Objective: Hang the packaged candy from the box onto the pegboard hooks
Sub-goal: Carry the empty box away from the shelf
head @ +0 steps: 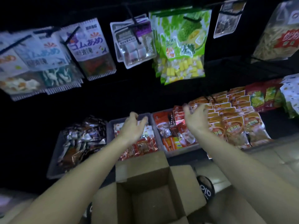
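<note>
Black pegboard wall [132, 94] fills the upper view, its dark wire hooks [135, 32] carrying hanging packs: white bags with blue lettering [90, 47] at left, clear packs of pale cubes [134, 46], then green bags of yellow durian candy [181, 46] nearer the right. Below the wall runs a row of grey bins [155, 126] heaped with small red and silver packets, and overlapping orange pouches [229, 117] stand in tiers to the right.

Nearest the camera sits the brown cardboard box [152, 188], flaps open. What shows of its inside looks bare; I cannot tell whether any packaged candy lies deeper in.

Both hands are out over the bins, apart from each other and well above the box. The left hand [133, 126] has fingers spread and holds nothing. The right hand [196, 118] is loosely curled with fingers parted; it seems empty, though blur at the fingertips leaves that unsure.

By my judgement the step in hand is fetching the next pack. To do it well, check the box first, lift one pack by its top edge so the hang-hole faces the wall, match it to the hook with the same product, and slide it fully on behind its fellows.
</note>
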Available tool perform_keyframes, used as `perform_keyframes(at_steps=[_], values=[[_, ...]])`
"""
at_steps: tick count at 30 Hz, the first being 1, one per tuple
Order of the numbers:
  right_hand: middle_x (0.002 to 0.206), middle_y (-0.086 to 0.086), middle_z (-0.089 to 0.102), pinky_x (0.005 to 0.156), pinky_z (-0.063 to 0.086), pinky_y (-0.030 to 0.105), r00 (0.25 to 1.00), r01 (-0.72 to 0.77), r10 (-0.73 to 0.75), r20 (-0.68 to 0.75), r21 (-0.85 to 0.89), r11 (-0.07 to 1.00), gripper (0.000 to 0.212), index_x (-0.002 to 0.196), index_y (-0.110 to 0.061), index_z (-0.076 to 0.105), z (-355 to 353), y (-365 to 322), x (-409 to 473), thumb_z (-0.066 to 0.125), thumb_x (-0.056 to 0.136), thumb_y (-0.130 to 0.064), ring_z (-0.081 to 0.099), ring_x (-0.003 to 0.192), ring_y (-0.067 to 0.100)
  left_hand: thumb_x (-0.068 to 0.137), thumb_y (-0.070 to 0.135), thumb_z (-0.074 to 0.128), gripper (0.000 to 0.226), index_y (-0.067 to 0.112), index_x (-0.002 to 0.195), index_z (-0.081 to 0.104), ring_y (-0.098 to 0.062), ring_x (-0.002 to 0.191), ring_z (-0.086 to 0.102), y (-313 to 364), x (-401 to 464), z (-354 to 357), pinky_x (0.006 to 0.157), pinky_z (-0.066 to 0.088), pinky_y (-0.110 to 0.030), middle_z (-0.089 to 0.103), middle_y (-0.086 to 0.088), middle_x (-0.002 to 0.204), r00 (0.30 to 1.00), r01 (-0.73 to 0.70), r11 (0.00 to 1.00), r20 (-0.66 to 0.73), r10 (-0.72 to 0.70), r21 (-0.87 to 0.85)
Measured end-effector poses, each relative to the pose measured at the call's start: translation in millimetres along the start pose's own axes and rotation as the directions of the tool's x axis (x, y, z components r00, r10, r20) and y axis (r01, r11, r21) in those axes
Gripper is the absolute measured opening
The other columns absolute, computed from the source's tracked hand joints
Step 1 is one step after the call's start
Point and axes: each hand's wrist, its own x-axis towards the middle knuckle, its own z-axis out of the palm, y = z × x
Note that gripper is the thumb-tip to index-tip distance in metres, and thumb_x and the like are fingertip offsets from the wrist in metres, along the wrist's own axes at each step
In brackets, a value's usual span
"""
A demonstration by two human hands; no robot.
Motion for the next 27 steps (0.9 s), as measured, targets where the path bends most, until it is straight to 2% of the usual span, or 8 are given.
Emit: perform_keyframes(at_steps=[4, 7, 10, 13, 15, 18, 23, 27], values=[[0.144, 0.026, 0.051, 0.106, 0.044, 0.044, 0.925, 0.028, 0.107, 0.364, -0.348, 0.937, 0.073, 0.142, 0.003, 0.042, 39, 64, -71, 0.064, 0.096, -0.048, 0.051, 0.134, 0.042, 0.101, 0.046, 0.06, 0.068, 0.015, 0.153, 0.029, -0.036, 0.135, 0.049, -95, -53, 30, 0.105, 0.045, -0.042, 0.042, -0.018, 0.152, 0.968, 0.2, 0.932, 0.088, -0.236, 0.301], [0.149, 0.022, 0.042, 0.11, 0.042, 0.043, 0.851, 0.048, 0.225, 0.475, -0.497, 0.866, 0.087, 0.147, -0.001, 0.033, 57, 98, -120, 0.064, 0.091, -0.06, 0.042, 0.141, 0.04, 0.095, 0.064, 0.057, 0.09, 0.017, 0.16, 0.015, -0.041, 0.152, 0.02, -146, -93, 38, 0.121, 0.03, -0.05, 0.018, -0.019, 0.165, 0.876, 0.395, 0.812, 0.089, -0.474, 0.431], [0.158, 0.02, 0.032, 0.118, 0.036, 0.042, 0.835, 0.1, 0.249, 0.491, -0.579, 0.809, 0.101, 0.157, -0.007, 0.018, 67, 120, -155, 0.064, 0.087, -0.062, 0.032, 0.149, 0.035, 0.089, 0.073, 0.06, 0.108, 0.014, 0.162, 0.006, -0.041, 0.153, 0.018, -184, -126, 49, 0.122, 0.029, -0.048, 0.013, -0.02, 0.165, 0.791, 0.524, 0.766, 0.121, -0.6, 0.372], [0.157, 0.016, 0.04, 0.112, 0.04, 0.039, 0.809, -0.048, 0.305, 0.503, -0.46, 0.887, 0.094, 0.16, -0.007, 0.013, 79, 140, -173, 0.071, 0.092, -0.039, 0.043, 0.143, 0.033, 0.087, 0.063, 0.072, 0.113, 0.01, 0.161, 0.006, -0.039, 0.149, 0.032, -214, -150, 67, 0.118, 0.038, -0.044, 0.022, -0.02, 0.163, 0.763, 0.591, 0.785, 0.187, -0.618, 0.185], [0.14, 0.014, 0.058, 0.105, 0.048, 0.039, 0.782, -0.105, 0.325, 0.532, -0.402, 0.91, 0.07, 0.153, -0.009, 0.032, 81, 151, -178, 0.066, 0.094, -0.023, 0.057, 0.129, 0.034, 0.089, 0.052, 0.075, 0.102, 0.009, 0.158, 0.014, -0.036, 0.141, 0.046, -228, -163, 80, 0.11, 0.046, -0.041, 0.038, -0.018, 0.157, 0.757, 0.613, 0.788, 0.244, -0.606, 0.053], [0.121, 0.015, 0.069, 0.092, 0.054, 0.036, 0.788, -0.009, 0.274, 0.551, -0.435, 0.901, 0.034, 0.127, -0.01, 0.061, 78, 160, -184, 0.054, 0.093, -0.009, 0.064, 0.114, 0.034, 0.095, 0.029, 0.071, 0.053, 0.01, 0.134, 0.041, -0.031, 0.11, 0.067, -243, -174, 92, 0.095, 0.057, -0.043, 0.066, -0.015, 0.128, 0.815, 0.554, 0.832, 0.191, -0.548, 0.022], [0.118, 0.014, 0.069, 0.078, 0.045, 0.031, 0.791, 0.181, 0.152, 0.593, -0.463, 0.868, 0.02, 0.112, -0.013, 0.061, 71, 121, -206, 0.054, 0.094, -0.014, 0.063, 0.113, 0.034, 0.098, 0.018, 0.061, 0.014, 0.012, 0.11, 0.054, -0.031, 0.095, 0.067, -255, -186, 69, 0.079, 0.055, -0.039, 0.069, -0.011, 0.102, 0.877, 0.47, 0.882, 0.098, -0.471, 0.041], [0.111, 0.014, 0.066, 0.075, 0.042, 0.031, 0.756, 0.298, 0.071, 0.651, -0.439, 0.847, 0.007, 0.099, -0.016, 0.056, 67, 67, -215, 0.055, 0.092, -0.019, 0.062, 0.101, 0.033, 0.099, 0.024, 0.061, 0.016, 0.013, 0.093, 0.051, -0.035, 0.094, 0.065, -255, -190, 17, 0.068, 0.043, -0.038, 0.065, -0.008, 0.089, 0.898, 0.439, 0.898, -0.039, -0.439, 0.008]])
